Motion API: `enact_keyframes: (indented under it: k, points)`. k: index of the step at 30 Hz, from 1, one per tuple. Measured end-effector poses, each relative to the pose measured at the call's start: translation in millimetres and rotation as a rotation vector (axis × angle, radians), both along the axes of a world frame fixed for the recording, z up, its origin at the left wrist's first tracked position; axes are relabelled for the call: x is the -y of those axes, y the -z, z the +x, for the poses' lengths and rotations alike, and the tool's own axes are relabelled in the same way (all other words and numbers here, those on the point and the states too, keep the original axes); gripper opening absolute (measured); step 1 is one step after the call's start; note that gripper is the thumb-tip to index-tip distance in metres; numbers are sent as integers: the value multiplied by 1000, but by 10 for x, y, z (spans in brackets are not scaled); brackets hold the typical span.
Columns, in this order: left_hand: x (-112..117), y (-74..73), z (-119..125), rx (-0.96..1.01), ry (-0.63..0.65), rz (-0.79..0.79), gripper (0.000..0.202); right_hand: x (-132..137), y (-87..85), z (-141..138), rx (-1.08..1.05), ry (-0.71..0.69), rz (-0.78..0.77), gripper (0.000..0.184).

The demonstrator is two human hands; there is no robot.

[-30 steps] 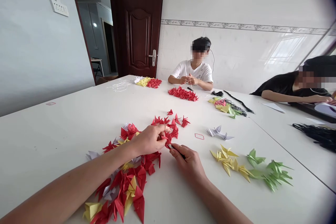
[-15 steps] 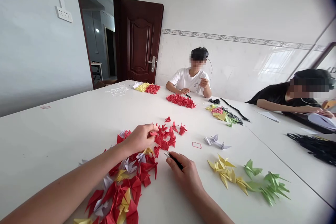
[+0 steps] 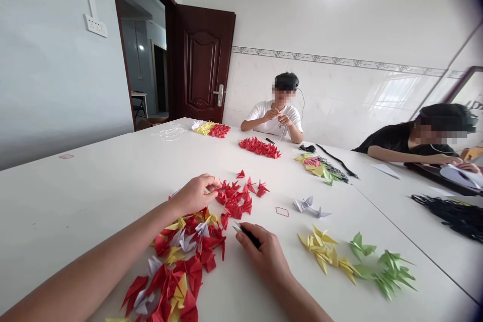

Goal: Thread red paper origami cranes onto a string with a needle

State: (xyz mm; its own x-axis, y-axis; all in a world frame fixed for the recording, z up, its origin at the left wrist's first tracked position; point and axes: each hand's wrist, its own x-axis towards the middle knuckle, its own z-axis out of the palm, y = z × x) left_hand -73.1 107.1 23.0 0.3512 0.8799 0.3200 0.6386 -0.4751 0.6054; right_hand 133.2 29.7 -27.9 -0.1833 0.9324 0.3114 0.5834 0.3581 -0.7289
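Observation:
My left hand reaches over a heap of folded paper cranes, its fingers pinched at the edge of a cluster of small red cranes. What the pinch holds I cannot make out. My right hand rests on the white table just right of the heap, fingers closed round a thin dark tool whose tip points toward the red cranes.
Yellow cranes, green cranes and pale lilac cranes lie to the right. A small red outline mark is on the table. Two other people sit at the far side and right, with more red cranes and black cords.
My left hand has drawn back to the left edge of the red cluster. My right hand has slid slightly down and left with the tool. The view has tilted up a little.

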Motion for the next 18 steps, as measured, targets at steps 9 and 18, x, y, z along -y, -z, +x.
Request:
enact_keyframes:
  k: [9,18]
  points:
    - [205,-70,120,-296,340,-70,20,-4,2,9,-17,-11,-18,28]
    - [230,-65,133,-348,353,-83,19,7,-25,-5,-16,-19,-16,24]
